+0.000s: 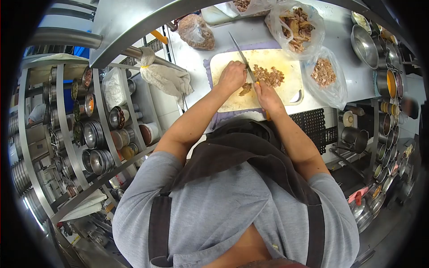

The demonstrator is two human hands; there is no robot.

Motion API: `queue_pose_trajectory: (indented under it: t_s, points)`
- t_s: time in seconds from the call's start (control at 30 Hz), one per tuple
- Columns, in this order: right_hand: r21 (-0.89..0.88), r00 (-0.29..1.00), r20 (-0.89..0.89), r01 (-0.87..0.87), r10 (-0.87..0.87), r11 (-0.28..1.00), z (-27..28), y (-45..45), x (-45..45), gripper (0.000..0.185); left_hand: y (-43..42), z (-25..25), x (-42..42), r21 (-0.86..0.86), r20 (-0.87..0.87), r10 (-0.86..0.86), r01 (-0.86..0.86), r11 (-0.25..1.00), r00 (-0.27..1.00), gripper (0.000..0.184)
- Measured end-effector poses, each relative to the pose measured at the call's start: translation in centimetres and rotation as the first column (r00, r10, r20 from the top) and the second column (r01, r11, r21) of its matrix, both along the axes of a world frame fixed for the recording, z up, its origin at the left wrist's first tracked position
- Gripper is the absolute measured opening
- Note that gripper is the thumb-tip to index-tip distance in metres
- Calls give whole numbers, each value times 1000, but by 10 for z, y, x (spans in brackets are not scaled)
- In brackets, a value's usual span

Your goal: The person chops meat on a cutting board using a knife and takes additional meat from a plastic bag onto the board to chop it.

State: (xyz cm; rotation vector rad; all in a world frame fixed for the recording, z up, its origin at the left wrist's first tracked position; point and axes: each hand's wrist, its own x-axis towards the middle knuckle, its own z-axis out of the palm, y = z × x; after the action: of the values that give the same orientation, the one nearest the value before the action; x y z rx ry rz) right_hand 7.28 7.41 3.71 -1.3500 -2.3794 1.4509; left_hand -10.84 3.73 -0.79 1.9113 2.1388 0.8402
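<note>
Holding a knife (pixel 240 50) by the handle in the right hand (pixel 268 97), wrapped snugly closed around it, with the blade sticking out past the grip over a cutting board (pixel 228 102). Left hand (pixel 233 76) curled up close beside the blade, on its left side, with fingertips bunched low; can't tell about a pinch on any food down there, or about actual contact with the steel. Loose pile of chopped meat (pixel 270 77) just right of the blade, plus some bits by the left fingertips. Long, thin, greyish metal on the blade, tapering to a point, with orange-yellow handle peeking out of the fist. Smooth, pale, rounded-corner board with a cut-out hand hole, on a rumpled purple cloth (pixel 207 67) over a shiny metal counter (pixel 357 85). Thin see-through plastic on the bag of big brown chunks (pixel 275 23) and the bag of small pinkish bits (pixel 338 94). Tip aimed forward and a little left, long axis slanting back toward the dark apron (pixel 223 154), handle end nearest.
</note>
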Motion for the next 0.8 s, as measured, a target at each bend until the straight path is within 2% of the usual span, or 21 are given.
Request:
queue_pose_trajectory:
  t_s: [0.07,0.17,0.23,0.27,0.33,0.37,0.43,0.57,0.63,0.67,0.73,0.8]
  points:
    - [-14,999,-35,6,-6,1000,-5,-3,6,40,6,-7,1,16,-13,14,-14,1000,1000,9]
    - [70,999,-34,-19,21,997,-18,-8,17,39,9,-12,4,50,-18,40,-39,998,999,6]
    - [-58,995,98,-20,26,998,-4,-11,21,39,7,-15,5,66,-19,50,-49,997,999,5]
    - [-64,995,98,-18,24,998,8,-16,26,39,8,-16,4,73,-15,55,-54,996,998,5]
    - [-245,982,187,55,-9,968,33,-24,39,38,11,-15,4,86,-9,64,-63,994,998,5]
    - [-246,982,191,53,-5,968,20,-30,49,38,9,-14,5,40,-8,70,-69,997,998,6]
    - [133,997,30,-75,72,988,-12,-40,70,37,10,-15,3,-4,-10,70,-70,998,998,8]
    - [102,997,44,-65,61,993,0,-47,92,36,14,-15,0,12,-19,83,-82,997,996,7]
    - [-257,985,172,59,-14,965,36,-42,89,37,13,-11,0,14,-15,83,-83,996,996,7]
    - [-257,985,173,58,-13,965,34,-42,91,37,13,-8,1,-13,-9,73,-73,997,997,8]
    - [-284,992,40,129,-123,950,29,-43,93,38,9,-12,0,-48,-1,69,-69,996,998,11]
    - [-255,989,14,148,-149,956,30,-41,90,39,8,-14,-1,-54,83,-216,221,974,973,20]
